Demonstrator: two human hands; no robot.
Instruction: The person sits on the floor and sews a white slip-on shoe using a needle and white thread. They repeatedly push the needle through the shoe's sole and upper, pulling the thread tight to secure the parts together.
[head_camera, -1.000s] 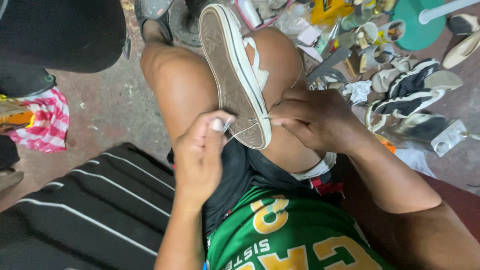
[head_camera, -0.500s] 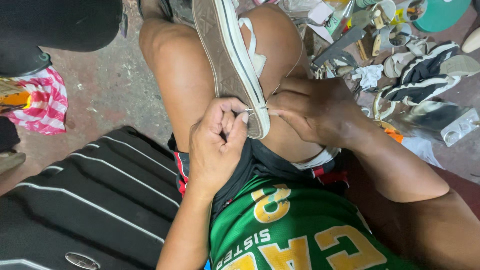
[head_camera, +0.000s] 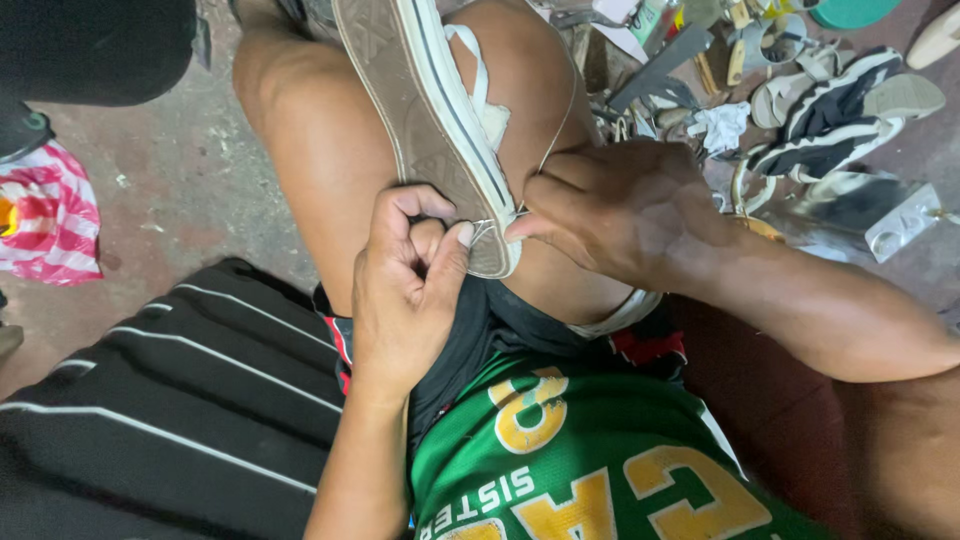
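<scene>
A clear plastic package (head_camera: 880, 225) lies on the floor at right, beside dark sandals (head_camera: 850, 105).

bare floor (head_camera: 180, 200) left of the knee gives room; shoes and scraps (head_camera: 830, 110) crowd the right.

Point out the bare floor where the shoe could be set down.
The open patch is the bare concrete floor, bordered by the pink striped cloth, the black striped fabric and the thigh. The far side, beyond the right hand, is crowded with sandals, scraps and tools.
</scene>
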